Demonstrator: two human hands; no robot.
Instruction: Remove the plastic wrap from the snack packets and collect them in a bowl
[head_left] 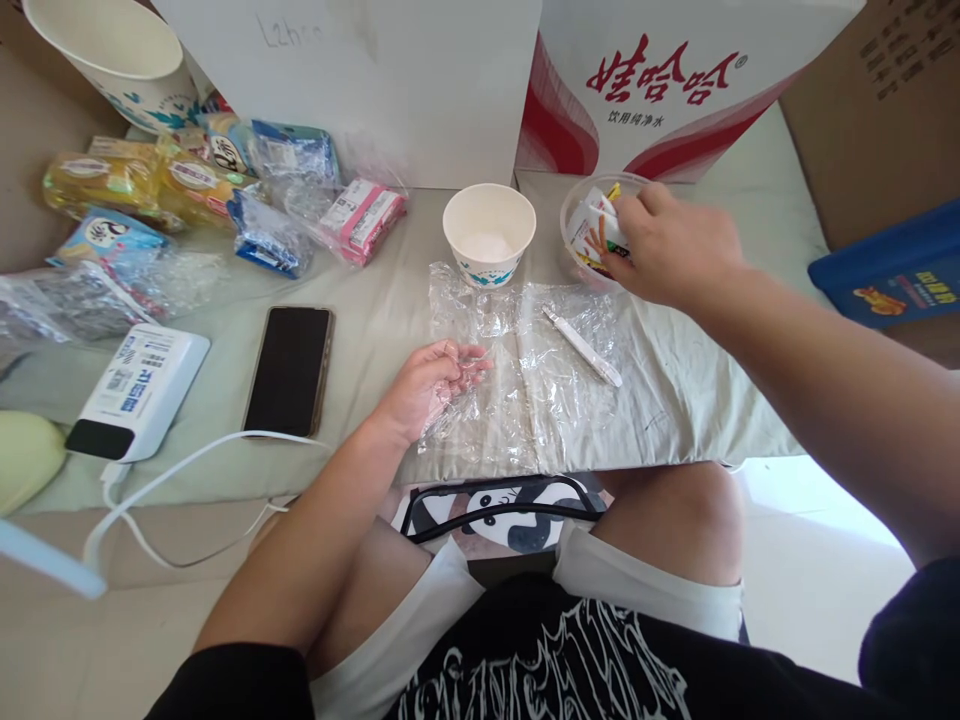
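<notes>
My right hand (675, 240) reaches into a clear round plastic bowl (574, 240), its fingers closed on a small snack packet (596, 225) with a picture of sticks on it. Other packets lie in the bowl, partly hidden by the hand. My left hand (442, 380) rests at the left side of a crumpled clear plastic film (495, 400), fingers curled and pinching it. A slim white pen-like tool (583, 348) lies on the film. Just behind the film stands a white paper tub (489, 235) with a blue leaf print; something whitish shows at its bottom.
Wrapped packets (360, 220) pile up at the left, below a larger paper tub (120, 70). A phone (289, 370) and a white power bank (142, 385) with a cable lie nearer. A white and red carton (637, 110) stands behind; a blue box (892, 265) is at the right.
</notes>
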